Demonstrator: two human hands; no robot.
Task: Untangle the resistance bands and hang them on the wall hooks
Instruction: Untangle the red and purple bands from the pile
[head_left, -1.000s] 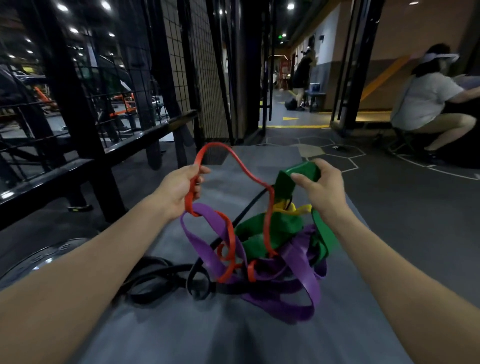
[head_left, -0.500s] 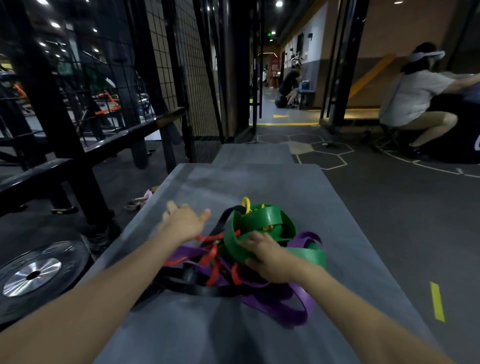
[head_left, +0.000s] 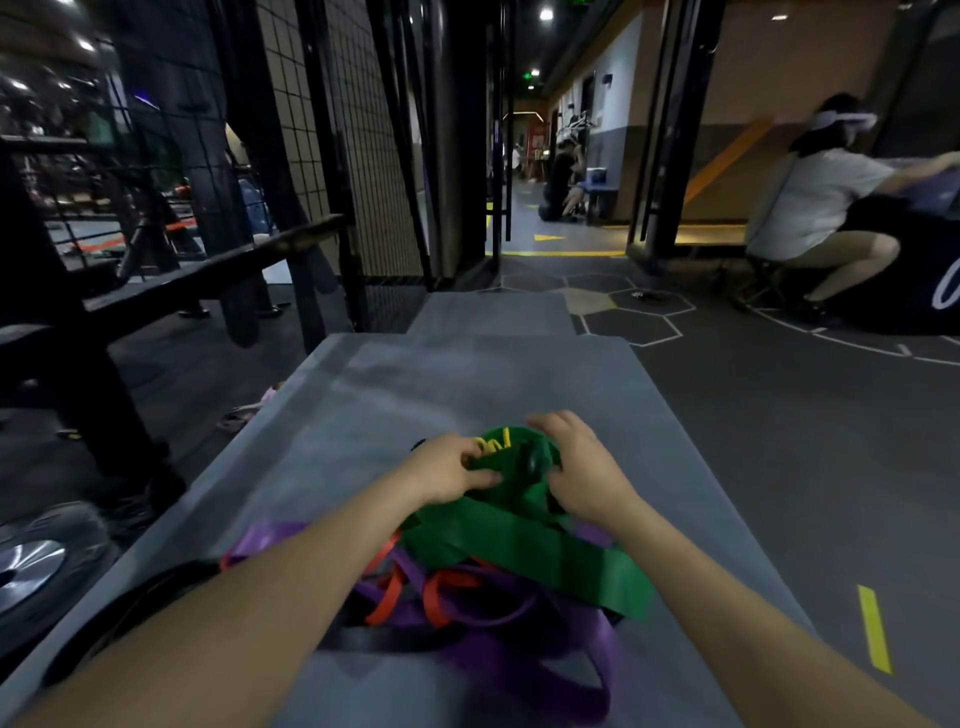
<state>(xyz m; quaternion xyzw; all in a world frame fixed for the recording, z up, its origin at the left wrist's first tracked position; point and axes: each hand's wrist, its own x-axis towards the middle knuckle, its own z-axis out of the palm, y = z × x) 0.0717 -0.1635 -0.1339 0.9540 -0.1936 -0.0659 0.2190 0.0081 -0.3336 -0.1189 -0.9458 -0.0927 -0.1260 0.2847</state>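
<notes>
Both hands (head_left: 519, 470) grip green band (head_left: 524, 545) atop tangled pile.

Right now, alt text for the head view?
Two bare hands, left hand and right hand, dig into a tangle of bands on a grey bench: a green band on top, purple band, orange band and black band underneath. Dim gym; a person crouches far right.

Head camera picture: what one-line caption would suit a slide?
Both hands work the green band atop a tangled pile of resistance bands.
</notes>
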